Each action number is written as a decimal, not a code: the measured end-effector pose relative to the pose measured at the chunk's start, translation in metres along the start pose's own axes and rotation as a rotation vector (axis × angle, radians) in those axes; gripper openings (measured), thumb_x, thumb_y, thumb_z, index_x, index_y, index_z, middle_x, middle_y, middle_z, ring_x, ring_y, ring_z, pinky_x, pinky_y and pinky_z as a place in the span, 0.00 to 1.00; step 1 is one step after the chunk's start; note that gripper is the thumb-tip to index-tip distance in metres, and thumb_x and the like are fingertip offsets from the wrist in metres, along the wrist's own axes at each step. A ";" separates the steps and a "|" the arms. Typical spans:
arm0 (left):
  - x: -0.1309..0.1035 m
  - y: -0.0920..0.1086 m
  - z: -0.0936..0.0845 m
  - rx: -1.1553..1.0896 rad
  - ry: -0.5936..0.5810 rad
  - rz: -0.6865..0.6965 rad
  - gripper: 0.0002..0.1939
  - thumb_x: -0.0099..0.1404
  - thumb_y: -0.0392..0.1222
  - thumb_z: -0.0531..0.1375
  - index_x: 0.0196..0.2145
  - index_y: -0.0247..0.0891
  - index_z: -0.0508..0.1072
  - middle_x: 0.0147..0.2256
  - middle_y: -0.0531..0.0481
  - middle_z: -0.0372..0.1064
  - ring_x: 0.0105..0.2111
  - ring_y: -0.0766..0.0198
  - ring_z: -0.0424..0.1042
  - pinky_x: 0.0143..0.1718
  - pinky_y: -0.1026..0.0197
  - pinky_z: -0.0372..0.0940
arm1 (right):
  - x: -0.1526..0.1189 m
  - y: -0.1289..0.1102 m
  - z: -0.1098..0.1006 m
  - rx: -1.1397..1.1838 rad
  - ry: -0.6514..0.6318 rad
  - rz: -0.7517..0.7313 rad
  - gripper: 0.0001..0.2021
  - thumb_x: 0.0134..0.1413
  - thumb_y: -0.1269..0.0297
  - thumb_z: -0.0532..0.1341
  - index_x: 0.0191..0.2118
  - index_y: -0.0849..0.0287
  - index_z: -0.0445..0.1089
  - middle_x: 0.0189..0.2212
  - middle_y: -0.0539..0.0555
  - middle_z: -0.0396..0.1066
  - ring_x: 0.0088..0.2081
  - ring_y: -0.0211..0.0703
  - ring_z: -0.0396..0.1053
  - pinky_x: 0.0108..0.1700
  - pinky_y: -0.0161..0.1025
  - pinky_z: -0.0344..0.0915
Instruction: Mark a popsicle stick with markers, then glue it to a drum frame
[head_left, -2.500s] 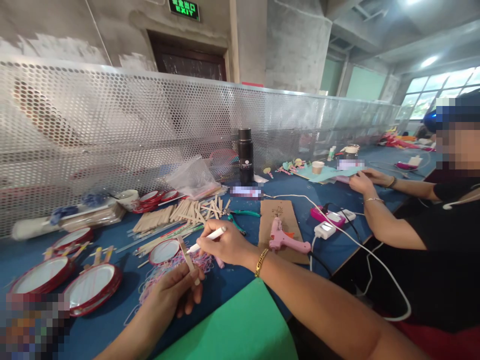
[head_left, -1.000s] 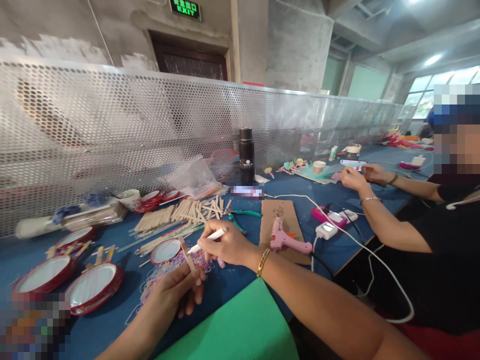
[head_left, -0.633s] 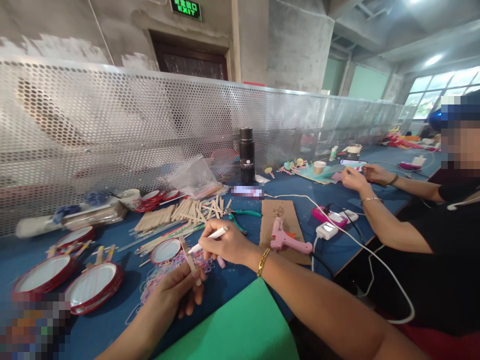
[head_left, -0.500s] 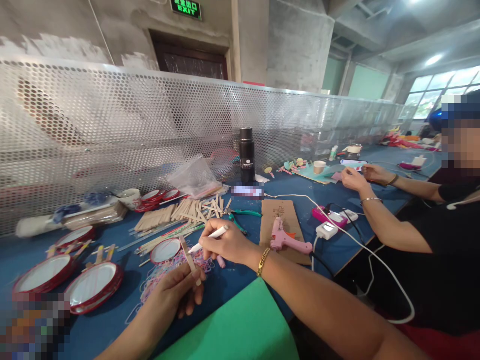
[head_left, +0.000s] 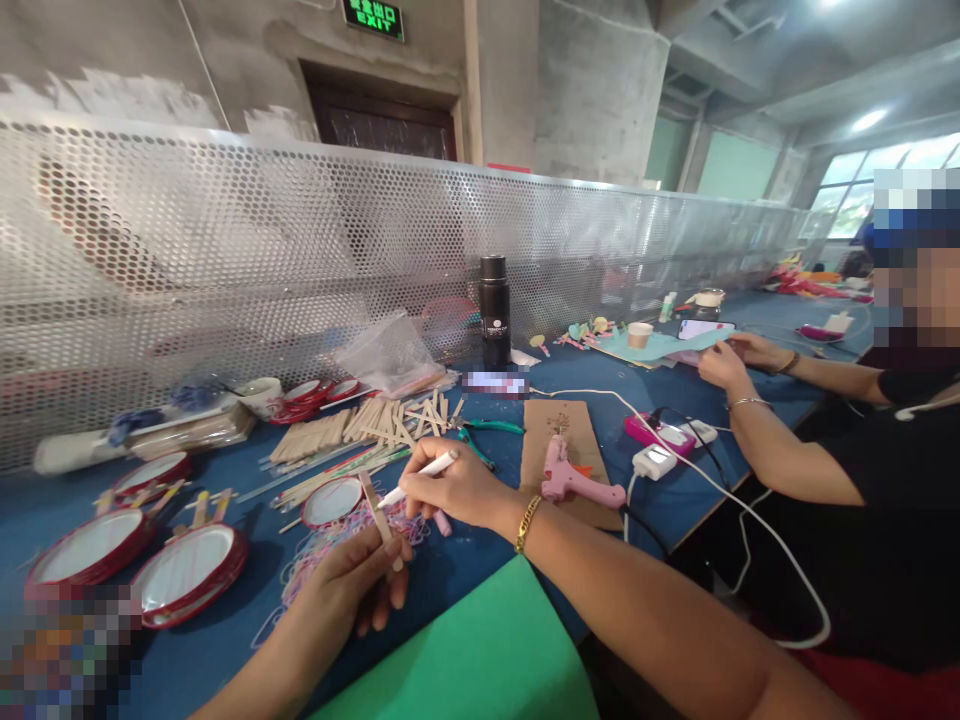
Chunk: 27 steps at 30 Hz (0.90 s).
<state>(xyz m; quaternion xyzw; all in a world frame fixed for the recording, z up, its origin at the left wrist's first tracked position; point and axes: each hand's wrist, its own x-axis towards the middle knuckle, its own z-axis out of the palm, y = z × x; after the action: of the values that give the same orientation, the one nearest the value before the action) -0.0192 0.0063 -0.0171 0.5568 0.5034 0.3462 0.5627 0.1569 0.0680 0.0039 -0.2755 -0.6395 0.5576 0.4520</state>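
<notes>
My left hand (head_left: 367,580) pinches a wooden craft stick (head_left: 373,500) near its lower end, the stick tilted upward. In my right hand (head_left: 454,480) is a white marker (head_left: 435,468), its tip at the face of the stick. Beneath both hands lies a tangle of pink and purple cords (head_left: 322,560). A small round red-rimmed disc (head_left: 334,502) sits just behind the stick. Loose wooden sticks (head_left: 375,422) are heaped farther back. A green sheet (head_left: 465,650) lies below my right wrist.
Round red-rimmed pieces with sticks (head_left: 187,575) stand at left. A pink glue gun (head_left: 577,480) rests on cardboard (head_left: 536,430), with a black bottle (head_left: 493,310) behind. Cables and chargers (head_left: 656,455) lie to the right. A co-worker's hands (head_left: 727,365) hold a blue-green sheet. Perforated metal panel (head_left: 300,250) borders the table.
My hands, the stick and the marker stay almost in place. At right, the co-worker's hands have shifted slightly right, and the blue-green sheet has spread flatter.
</notes>
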 end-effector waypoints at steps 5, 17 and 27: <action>0.000 -0.001 0.000 -0.008 0.004 0.004 0.26 0.54 0.66 0.65 0.30 0.38 0.70 0.16 0.54 0.70 0.12 0.71 0.61 0.13 0.70 0.48 | -0.001 -0.001 0.001 -0.015 0.003 0.000 0.05 0.52 0.66 0.63 0.31 0.59 0.66 0.20 0.47 0.72 0.18 0.33 0.64 0.13 0.25 0.58; 0.002 -0.001 0.000 -0.014 0.023 -0.005 0.24 0.54 0.64 0.66 0.29 0.39 0.70 0.16 0.54 0.70 0.12 0.70 0.61 0.12 0.69 0.48 | -0.003 -0.003 0.002 -0.093 0.028 -0.063 0.04 0.53 0.68 0.62 0.29 0.59 0.66 0.20 0.46 0.71 0.18 0.31 0.64 0.17 0.25 0.58; 0.001 0.000 0.000 -0.019 0.036 -0.009 0.23 0.54 0.63 0.66 0.29 0.39 0.70 0.16 0.54 0.70 0.11 0.70 0.60 0.12 0.69 0.48 | -0.003 -0.001 -0.001 -0.134 0.023 -0.072 0.04 0.54 0.68 0.62 0.30 0.59 0.66 0.20 0.45 0.72 0.14 0.29 0.60 0.16 0.25 0.55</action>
<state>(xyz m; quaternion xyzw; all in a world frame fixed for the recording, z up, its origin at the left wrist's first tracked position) -0.0185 0.0075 -0.0172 0.5429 0.5128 0.3582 0.5604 0.1589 0.0657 0.0043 -0.2884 -0.6797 0.4934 0.4597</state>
